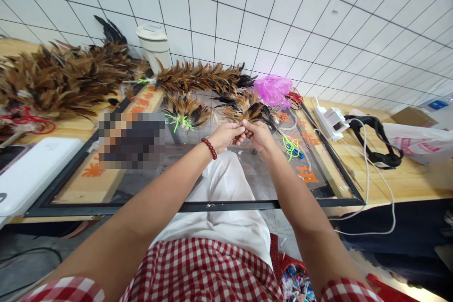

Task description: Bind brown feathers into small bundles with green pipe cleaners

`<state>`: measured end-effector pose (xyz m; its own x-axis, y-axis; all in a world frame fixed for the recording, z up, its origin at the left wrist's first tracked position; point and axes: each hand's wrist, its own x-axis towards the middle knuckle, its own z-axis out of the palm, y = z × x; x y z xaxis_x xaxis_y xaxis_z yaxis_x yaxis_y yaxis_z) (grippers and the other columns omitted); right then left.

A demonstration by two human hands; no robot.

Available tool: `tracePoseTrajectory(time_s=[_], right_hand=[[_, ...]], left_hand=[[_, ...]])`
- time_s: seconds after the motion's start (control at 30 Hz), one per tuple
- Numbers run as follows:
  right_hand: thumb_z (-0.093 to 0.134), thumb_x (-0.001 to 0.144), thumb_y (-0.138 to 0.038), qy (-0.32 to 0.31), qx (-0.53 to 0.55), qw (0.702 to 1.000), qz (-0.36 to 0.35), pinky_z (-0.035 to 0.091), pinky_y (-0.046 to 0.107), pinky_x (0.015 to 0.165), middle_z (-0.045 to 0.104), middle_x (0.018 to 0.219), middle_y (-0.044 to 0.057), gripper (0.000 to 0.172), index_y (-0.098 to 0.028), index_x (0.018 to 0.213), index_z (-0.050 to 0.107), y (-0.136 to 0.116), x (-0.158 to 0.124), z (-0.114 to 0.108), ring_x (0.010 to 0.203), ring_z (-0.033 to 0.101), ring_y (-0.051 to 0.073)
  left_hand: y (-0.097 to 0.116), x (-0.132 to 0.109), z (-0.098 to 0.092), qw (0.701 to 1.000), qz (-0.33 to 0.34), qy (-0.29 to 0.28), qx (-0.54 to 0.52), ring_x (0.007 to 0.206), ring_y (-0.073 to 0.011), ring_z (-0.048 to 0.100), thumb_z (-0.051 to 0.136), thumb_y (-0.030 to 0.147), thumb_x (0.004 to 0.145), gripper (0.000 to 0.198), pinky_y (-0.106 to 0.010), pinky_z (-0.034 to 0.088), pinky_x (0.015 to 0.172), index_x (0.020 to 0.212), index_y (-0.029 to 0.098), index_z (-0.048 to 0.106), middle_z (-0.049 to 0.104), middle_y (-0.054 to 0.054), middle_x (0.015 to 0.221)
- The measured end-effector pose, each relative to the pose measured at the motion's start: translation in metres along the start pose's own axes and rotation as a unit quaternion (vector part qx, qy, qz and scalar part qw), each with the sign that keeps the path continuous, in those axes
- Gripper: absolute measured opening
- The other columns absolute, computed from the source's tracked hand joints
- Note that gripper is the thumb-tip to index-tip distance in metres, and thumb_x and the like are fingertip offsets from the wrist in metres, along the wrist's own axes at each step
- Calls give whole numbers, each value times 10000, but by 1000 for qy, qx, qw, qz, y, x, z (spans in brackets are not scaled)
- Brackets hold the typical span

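Over the glass panel point(226, 184), my left hand point(228, 135) and my right hand point(257, 133) meet with their fingertips pinched together. Whatever they pinch is too small or hidden to make out. Just beyond the fingers lies a loose pile of brown and black feathers point(244, 107). A tied feather bunch point(187, 109) with bright green string point(179, 122) rests left of my left hand. To the right of my right hand sits a tangle of green string point(290, 146) beside a small blue tool point(299, 153).
A long feather duster point(201, 78) lies along the tiled wall, near a white lidded cup point(155, 47) and a pink plastic bag point(272, 89). More feather dusters point(63, 78) pile up at left. A power strip point(331, 121) with white cables and a black headband point(380, 144) are at right.
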<state>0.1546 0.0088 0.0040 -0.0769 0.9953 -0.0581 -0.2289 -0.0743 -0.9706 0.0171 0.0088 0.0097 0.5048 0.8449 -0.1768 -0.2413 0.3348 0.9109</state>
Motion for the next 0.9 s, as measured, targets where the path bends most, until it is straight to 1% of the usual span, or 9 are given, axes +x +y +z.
tracePoseTrajectory(time_s=[0.1, 0.27, 0.4, 0.5, 0.57, 0.63, 0.77, 0.83, 0.9], right_hand=[[823, 509, -470, 30, -15, 999, -6, 347, 236, 453, 530, 456, -34, 390, -145, 610, 632, 3, 3, -2, 429, 449, 79], [795, 536, -499, 26, -54, 998, -23, 231, 231, 432, 450, 437, -56, 411, -160, 545, 563, 6, 3, 0, 416, 323, 48], [750, 605, -483, 18, -122, 990, -69, 265, 225, 463, 515, 551, -42, 367, -164, 705, 597, 3, 1, -1, 475, 367, 63], [693, 655, -447, 93, -170, 973, -129, 361, 229, 543, 581, 716, -18, 391, -188, 932, 600, -1, 7, -12, 576, 448, 90], [642, 683, -393, 154, -215, 949, -172, 413, 251, 630, 602, 824, 3, 413, -195, 1039, 577, -4, 17, -22, 654, 489, 110], [584, 701, -325, 175, -279, 928, -177, 428, 277, 683, 600, 811, 2, 381, -189, 1057, 567, -7, 28, -31, 666, 497, 123], [561, 637, -205, 141, -387, 906, -100, 429, 306, 761, 596, 758, -17, 269, -186, 905, 583, -14, 46, -38, 713, 523, 141], [573, 616, -198, 135, -400, 902, -93, 426, 314, 798, 607, 787, -11, 248, -185, 863, 586, -18, 48, -38, 753, 538, 149], [578, 633, -234, 143, -388, 903, -118, 431, 319, 782, 600, 759, -13, 282, -189, 912, 593, -23, 44, -39, 723, 538, 153]], left_hand=[[-7, 3, 2, 996, 41, 22, 78, 466, -68, 519, 628, 145, 794, 174, -184, 438, 449, 638, 110, 562, 557, -4, 557], [-12, 5, 3, 979, 81, 114, 149, 379, -56, 444, 542, 110, 817, 231, -166, 365, 377, 586, 132, 534, 484, 34, 467], [-12, 7, 0, 983, 72, 129, 112, 361, -58, 439, 541, 150, 816, 213, -173, 352, 365, 604, 135, 556, 493, 35, 473], [-14, 10, -2, 980, 103, 162, 51, 384, -55, 444, 557, 190, 815, 190, -171, 350, 376, 634, 133, 569, 494, 36, 496], [-16, 12, -4, 974, 133, 186, 2, 408, -52, 450, 565, 217, 819, 174, -167, 351, 389, 667, 132, 576, 492, 39, 518], [-17, 14, -5, 968, 148, 198, -31, 417, -49, 446, 574, 243, 823, 183, -166, 350, 398, 677, 133, 570, 488, 41, 527], [-16, 15, -6, 967, 147, 203, -52, 421, -50, 448, 592, 269, 821, 198, -171, 346, 402, 678, 136, 560, 488, 41, 535], [-16, 15, -6, 966, 144, 205, -58, 421, -51, 447, 582, 261, 828, 195, -172, 347, 405, 680, 136, 557, 488, 41, 534], [-15, 15, -6, 966, 143, 205, -63, 421, -50, 446, 571, 254, 834, 196, -172, 353, 410, 679, 136, 553, 490, 41, 532]])
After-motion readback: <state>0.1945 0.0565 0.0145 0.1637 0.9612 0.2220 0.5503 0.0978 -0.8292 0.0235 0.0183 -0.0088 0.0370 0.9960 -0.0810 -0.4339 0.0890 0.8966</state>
